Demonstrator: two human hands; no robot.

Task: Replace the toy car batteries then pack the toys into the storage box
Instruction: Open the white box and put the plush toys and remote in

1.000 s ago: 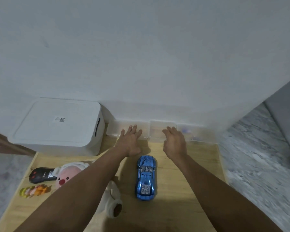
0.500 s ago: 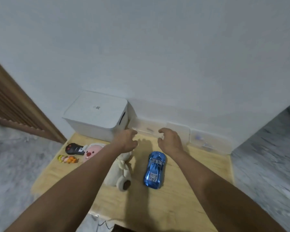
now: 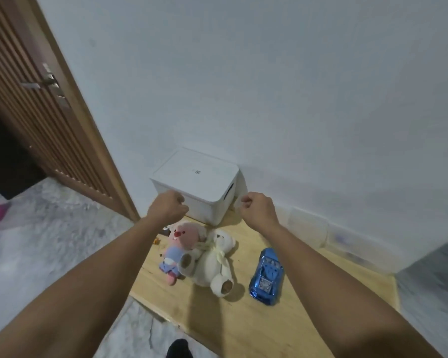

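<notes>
Fingers of my left hand (image 3: 167,209) are curled into a fist in front of the near left face of the white storage box (image 3: 195,183); whether they grip anything cannot be determined. Fingers of my right hand (image 3: 259,209) are likewise curled, at 3 o'clock from the box, beside its slotted handle; contact with the box cannot be confirmed.

Layout, left to right:

1. Slatted wooden door (image 3: 29,99), with a metal handle, at 10 o'clock.
2. Storage box, lid on, at the 12 o'clock end of the wooden table (image 3: 269,324), against the wall (image 3: 269,86).
3. Pink plush toy (image 3: 181,244), lying at 6 o'clock from the box, in contact with the white plush bear (image 3: 212,262) at its 3 o'clock side.
4. Blue toy car (image 3: 267,273), resting on its wheels at 3 o'clock from the bear, clear of it and well apart from both hands.
5. Clear plastic containers (image 3: 308,226), in a row along the wall at 3 o'clock from the box; contents blurred.

Small dark and orange items lie partly hidden under my left forearm, at 9 o'clock from the pink toy; not identifiable.
</notes>
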